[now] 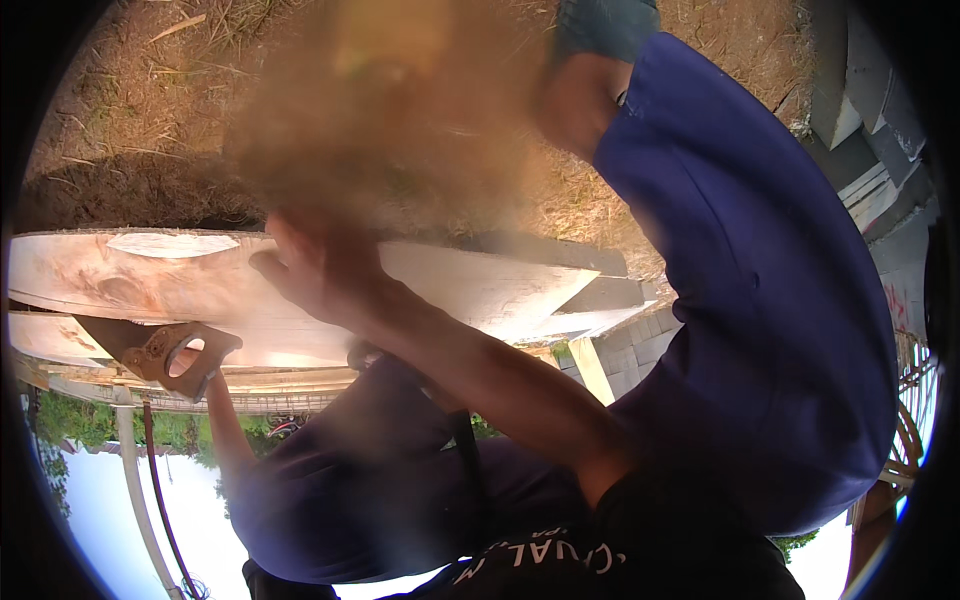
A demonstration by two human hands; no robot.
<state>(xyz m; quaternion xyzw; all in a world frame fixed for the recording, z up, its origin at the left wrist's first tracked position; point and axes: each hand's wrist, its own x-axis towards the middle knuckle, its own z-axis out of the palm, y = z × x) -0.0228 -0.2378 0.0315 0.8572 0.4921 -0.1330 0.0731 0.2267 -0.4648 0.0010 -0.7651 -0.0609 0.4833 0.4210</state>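
Observation:
A handsaw (150,352) with a brown wooden handle is at the left; its dark blade slants up and left by the planks. My left hand (188,358) is closed round the handle, mostly hidden behind it. Across the middle lies a long pale plank (440,285) with a bare oval patch. My right hand (330,265) rests on this plank near its far edge, thumb apart from the fingers. A brown haze blurs the view above it, so some fingertips are unclear. Whether the saw's teeth touch wood, I cannot tell.
More boards (60,335) lie under the plank on the near side. My bent leg in blue trousers (760,260) fills the right, its foot (605,25) on straw-strewn brown ground (130,100). Grey blocks (880,150) are stacked at the far right. A pole (133,450) stands lower left.

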